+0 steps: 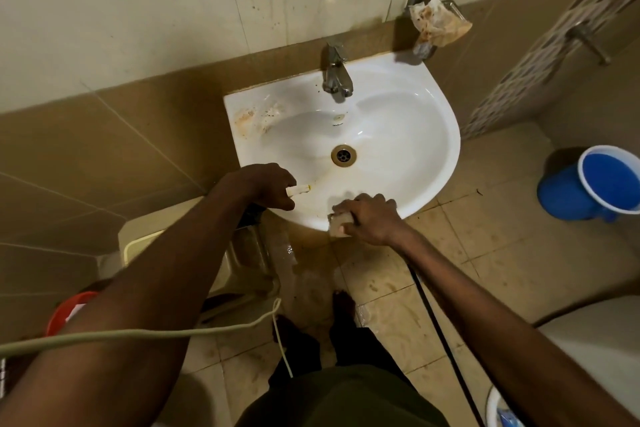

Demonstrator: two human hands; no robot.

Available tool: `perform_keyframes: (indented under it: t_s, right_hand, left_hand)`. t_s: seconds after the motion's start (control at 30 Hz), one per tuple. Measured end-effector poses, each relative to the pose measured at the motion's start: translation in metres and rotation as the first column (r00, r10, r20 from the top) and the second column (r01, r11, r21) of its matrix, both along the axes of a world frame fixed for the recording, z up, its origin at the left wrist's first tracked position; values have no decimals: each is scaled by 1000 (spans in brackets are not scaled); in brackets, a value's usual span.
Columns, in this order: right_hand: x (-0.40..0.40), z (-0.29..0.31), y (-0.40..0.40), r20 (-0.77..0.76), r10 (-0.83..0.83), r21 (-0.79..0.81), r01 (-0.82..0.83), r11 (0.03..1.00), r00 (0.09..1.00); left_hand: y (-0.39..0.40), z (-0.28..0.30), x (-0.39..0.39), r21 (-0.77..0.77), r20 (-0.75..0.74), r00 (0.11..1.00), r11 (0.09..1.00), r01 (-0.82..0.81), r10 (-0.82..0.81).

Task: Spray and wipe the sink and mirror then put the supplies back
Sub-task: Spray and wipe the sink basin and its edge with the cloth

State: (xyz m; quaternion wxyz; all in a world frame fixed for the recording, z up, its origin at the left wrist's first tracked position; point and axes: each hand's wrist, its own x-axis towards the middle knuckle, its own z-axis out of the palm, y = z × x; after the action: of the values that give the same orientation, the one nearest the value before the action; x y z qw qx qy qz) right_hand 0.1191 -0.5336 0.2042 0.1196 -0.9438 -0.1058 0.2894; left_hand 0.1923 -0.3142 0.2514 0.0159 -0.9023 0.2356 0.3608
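White porcelain sink (415, 121) lies ahead of both hands, right hand (370, 218) gripping a sponge (337, 227) on its near rim, left hand (266, 184) holding a spray nozzle (299, 190).

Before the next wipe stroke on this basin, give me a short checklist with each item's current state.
1. Left hand grips the spray nozzle, aimed into the sink: ok.
2. Right hand holds the sponge on the front rim: ok.
3. Stains at the back left corner removed: not ok.
4. Drain unblocked: ok.
5. Tap shut off: cannot tell.
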Motion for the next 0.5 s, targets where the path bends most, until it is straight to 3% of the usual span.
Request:
perform_keyframes:
  t_s: [0.17,0.27,0.37,0.5]
  right_hand:
    - [24,-5,34,-100,-44,156,59,986,994]
    - [26,1,-2,-91,33,38,-30,999,995]
    - [25,0,-22,-84,-57,-65,51,997,995]
    - [36,-19,34,-152,1,203,30,979,988]
  left_hand:
    - [2,-1,3,48,-37,999,999,6,-4]
    - [4,1,9,32,-20,1000,999,1,0]
    - [9,3,13,46,-18,1000,999,-18,19]
    - [8,6,12,79,-61,997,996,-35,40]
